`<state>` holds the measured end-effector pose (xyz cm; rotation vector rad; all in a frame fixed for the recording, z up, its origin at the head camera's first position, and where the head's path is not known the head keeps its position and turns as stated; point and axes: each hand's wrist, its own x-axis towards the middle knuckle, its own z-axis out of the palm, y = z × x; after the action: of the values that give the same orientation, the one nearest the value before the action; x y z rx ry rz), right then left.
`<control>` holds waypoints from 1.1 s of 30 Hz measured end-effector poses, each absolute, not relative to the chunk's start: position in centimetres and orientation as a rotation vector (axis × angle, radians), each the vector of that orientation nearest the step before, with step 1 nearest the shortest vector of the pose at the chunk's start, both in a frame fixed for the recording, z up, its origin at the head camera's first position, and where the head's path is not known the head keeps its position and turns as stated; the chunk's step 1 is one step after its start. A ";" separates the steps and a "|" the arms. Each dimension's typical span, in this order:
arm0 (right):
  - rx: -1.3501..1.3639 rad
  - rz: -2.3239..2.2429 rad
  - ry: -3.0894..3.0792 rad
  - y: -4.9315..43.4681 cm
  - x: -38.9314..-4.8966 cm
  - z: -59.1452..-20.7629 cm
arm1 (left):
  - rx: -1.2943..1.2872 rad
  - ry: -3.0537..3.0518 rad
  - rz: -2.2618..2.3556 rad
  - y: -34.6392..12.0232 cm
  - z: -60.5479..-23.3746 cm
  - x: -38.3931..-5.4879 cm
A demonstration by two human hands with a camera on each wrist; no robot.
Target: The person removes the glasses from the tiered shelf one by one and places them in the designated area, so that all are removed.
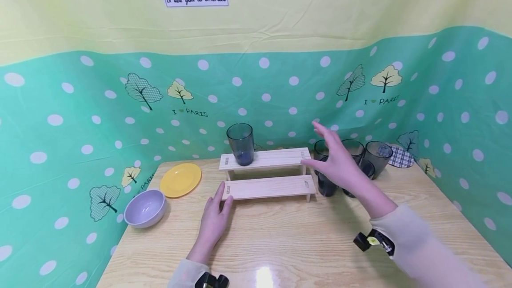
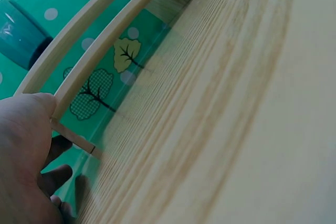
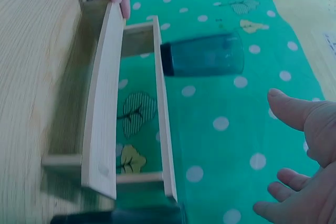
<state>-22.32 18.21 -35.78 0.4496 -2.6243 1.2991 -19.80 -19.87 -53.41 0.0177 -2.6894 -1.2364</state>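
A two-step wooden shelf (image 1: 268, 188) stands near the back of the table. My left hand (image 1: 214, 219) holds its lower step at the left end, thumb by the front edge; the left wrist view shows the thumb (image 2: 39, 103) against the wood. One dark tinted glass (image 1: 241, 143) stands upright on the upper step, at its left. My right hand (image 1: 338, 161) is raised at the shelf's right end with thumb and fingers spread, holding nothing. Several dark tinted glasses (image 1: 378, 157) are grouped behind and below it, partly hidden by the hand and forearm.
A yellow plate (image 1: 181, 180) and a purple bowl (image 1: 146, 208) are at the table's left. A checked round piece (image 1: 401, 157) lies at the back right corner. Polka-dotted green cloth (image 1: 280, 101) hangs close behind the shelf and along both sides.
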 end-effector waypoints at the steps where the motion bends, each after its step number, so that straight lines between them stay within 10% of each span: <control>1: 0.458 1.309 -2.622 17.8 -22.4 -35.8 | 0.021 -2.689 -1.236 -19.9 -53.4 -19.8; 33: 0.611 1.530 -2.478 6.5 -27.4 -35.7 | 0.020 -2.692 -1.226 -19.9 -53.6 -19.9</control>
<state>-27.36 6.47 -35.71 0.6111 -2.4779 1.5304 -19.87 -19.93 -53.57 0.0199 -2.6923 -1.2259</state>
